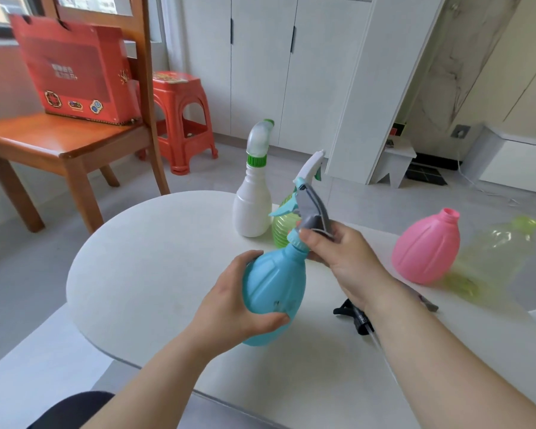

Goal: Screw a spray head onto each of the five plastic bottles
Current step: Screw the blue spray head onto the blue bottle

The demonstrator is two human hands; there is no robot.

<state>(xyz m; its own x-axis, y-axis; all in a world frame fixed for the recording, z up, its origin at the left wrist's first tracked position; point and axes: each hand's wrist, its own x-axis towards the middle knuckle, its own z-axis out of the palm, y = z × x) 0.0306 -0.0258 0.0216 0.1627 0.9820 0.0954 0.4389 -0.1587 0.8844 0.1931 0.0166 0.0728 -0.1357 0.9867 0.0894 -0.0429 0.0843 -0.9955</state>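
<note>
Left hand [229,305] is wrapped around the belly of the blue bottle [273,289], fingers curled closed on it, thumb across the front. The bottle is tilted, neck pointing up and right, held over the white round table [143,267]; can't tell whether its base touches the tabletop.

Right hand [344,255] has fingers and thumb pinched shut on the grey spray head [314,212], which sits on the blue bottle's neck with its teal collar [294,238] at the mouth. Can't tell how far the collar is threaded on.

Behind them on the table: white bottle [251,209] upright with a white-and-green spray head [259,140] on it. Just beside it a green ribbed bottle [283,227], also topped by a white spray head [311,165], partly hidden by the grey one.

Right side: pink bottle [426,249] with an open neck, and next to it a clear yellow-green bottle [489,258], blurred. A black spray head [353,314] lies on the table under the right forearm, partly covered.

Off the table: wooden chair [62,140] with a red box [75,69], and a red plastic stool [183,119].
</note>
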